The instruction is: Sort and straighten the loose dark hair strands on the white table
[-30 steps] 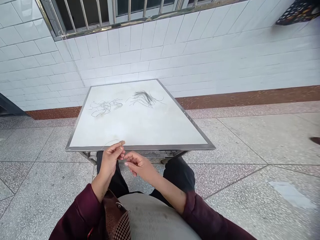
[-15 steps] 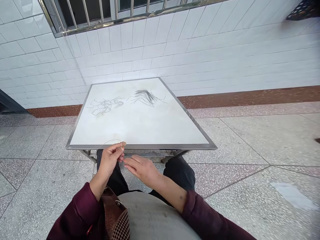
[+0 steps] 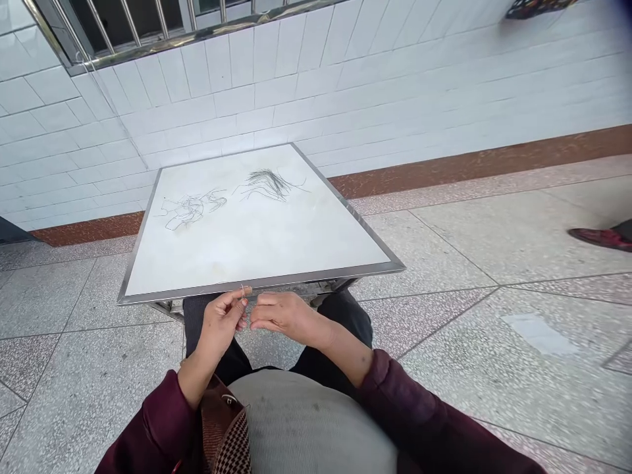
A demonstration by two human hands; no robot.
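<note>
My left hand [image 3: 222, 322] pinches a thin pale wire [image 3: 242, 293] between thumb and index finger, just in front of the table's near edge. Close to its right, my right hand [image 3: 286, 317] has its fingers pressed together; anything between them is too small to make out. On the white table [image 3: 257, 243] a dense bundle of thin dark wires [image 3: 271, 183] lies at the back right. A looser tangle of dark wires [image 3: 191, 209] rests at the back left.
Behind the table stands a white tiled wall [image 3: 197, 141] with a barred window [image 3: 133, 26]. A person's red shoe [image 3: 600, 237] is on the floor at the far right. A pale patch [image 3: 540, 334] marks the floor at right. My legs are under the table's near edge.
The view has tilted and shifted. My right hand's fingers have closed together and lie beside my left fingertips. A red shoe has come into view at the right.
</note>
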